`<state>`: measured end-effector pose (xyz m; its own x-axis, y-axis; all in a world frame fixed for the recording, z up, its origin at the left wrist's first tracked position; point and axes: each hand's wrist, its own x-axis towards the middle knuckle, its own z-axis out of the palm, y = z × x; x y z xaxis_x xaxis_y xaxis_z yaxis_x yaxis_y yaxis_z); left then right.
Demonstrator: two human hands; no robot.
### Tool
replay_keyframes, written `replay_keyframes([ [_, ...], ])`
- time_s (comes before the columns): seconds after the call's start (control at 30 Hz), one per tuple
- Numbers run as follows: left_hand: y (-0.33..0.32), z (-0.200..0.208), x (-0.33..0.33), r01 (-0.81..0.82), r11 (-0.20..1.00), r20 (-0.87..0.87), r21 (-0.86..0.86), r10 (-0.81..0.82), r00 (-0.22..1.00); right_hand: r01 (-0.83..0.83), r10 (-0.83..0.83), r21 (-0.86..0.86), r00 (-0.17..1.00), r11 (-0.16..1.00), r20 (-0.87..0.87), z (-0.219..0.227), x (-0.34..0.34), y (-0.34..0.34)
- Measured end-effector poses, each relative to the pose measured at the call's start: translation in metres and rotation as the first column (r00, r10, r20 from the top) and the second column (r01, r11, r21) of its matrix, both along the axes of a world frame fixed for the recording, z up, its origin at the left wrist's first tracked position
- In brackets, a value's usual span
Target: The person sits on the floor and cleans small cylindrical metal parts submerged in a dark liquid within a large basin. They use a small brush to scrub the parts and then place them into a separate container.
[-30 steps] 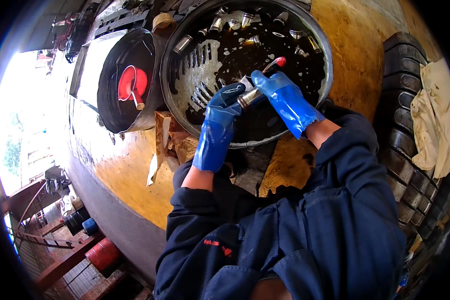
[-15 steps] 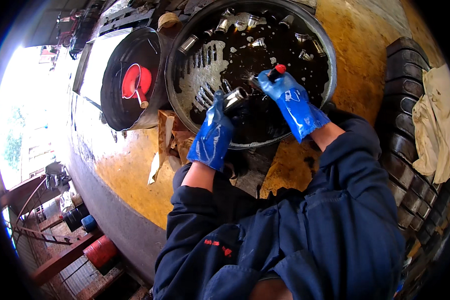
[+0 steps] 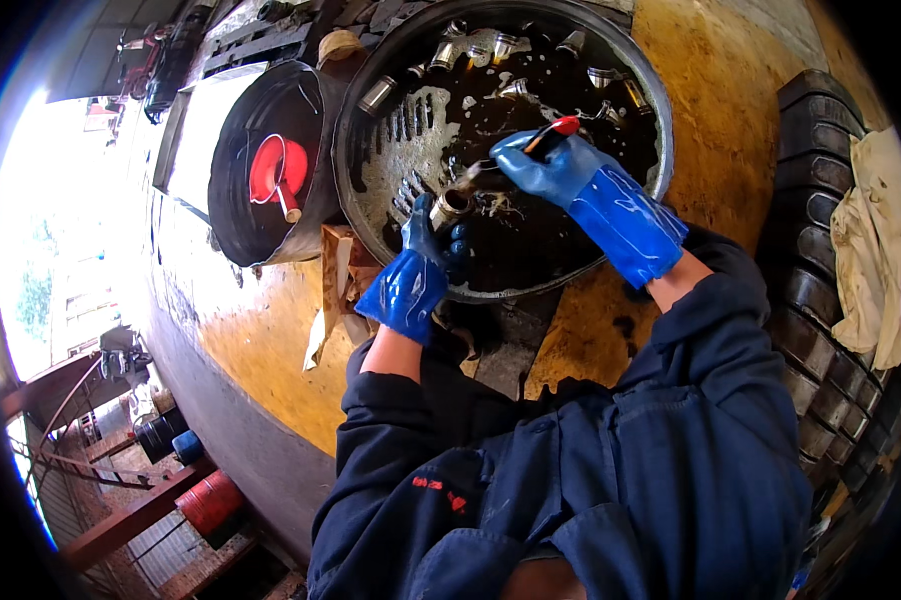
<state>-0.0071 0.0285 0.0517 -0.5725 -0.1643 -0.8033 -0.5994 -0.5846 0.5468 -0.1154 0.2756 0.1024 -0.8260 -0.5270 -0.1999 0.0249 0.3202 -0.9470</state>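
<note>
My left hand, in a long blue rubber glove, is closed around a shiny metal cylinder whose open end faces up and right. My right hand, gloved alike, grips a brush by its red-tipped handle. The brush's head end is at the mouth of the cylinder; whether it is inside I cannot tell. Both hands are over a wide round basin of dark liquid with patches of foam. Several similar metal cylinders lie in the liquid along the far side. A slotted plate shows through foam at the left.
Left of the basin stands a dark metal tub holding a red dipper. A torn cardboard box sits beside the basin. At the right are stacked dark metal blocks with a beige cloth over them.
The brush head has come down and left to the cylinder's mouth. My left hand has shifted slightly left and down, turning the cylinder's open end more upward.
</note>
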Motion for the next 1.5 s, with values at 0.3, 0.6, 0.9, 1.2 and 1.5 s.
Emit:
replay_keyframes([
  [0.3,-0.011,0.001,0.003,0.038,0.974,0.137,0.222,-0.07,0.988,-0.017,0.037,0.174,0.993,0.985,-0.112,-0.001,0.014,0.023],
  [0.6,0.004,0.02,0.003,0.282,0.944,0.158,0.172,-0.309,0.938,-0.508,0.271,-0.221,0.72,0.832,-0.639,0.015,0.015,0.007],
  [0.9,0.001,0.003,0.001,0.202,0.944,0.071,-0.26,-0.19,0.979,-0.101,0.078,0.167,0.987,0.981,0.139,0.01,0.031,-0.007],
  [1.2,-0.015,-0.02,0.0,0.139,0.946,-0.556,-0.292,-0.287,0.78,0.232,-0.189,0.041,0.662,0.972,0.725,-0.035,0.009,0.003],
  [1.5,-0.031,-0.006,0.006,0.041,0.995,-0.551,-0.093,-0.086,0.83,0.03,-0.14,0.449,0.967,0.893,0.214,-0.021,0.015,0.02],
])
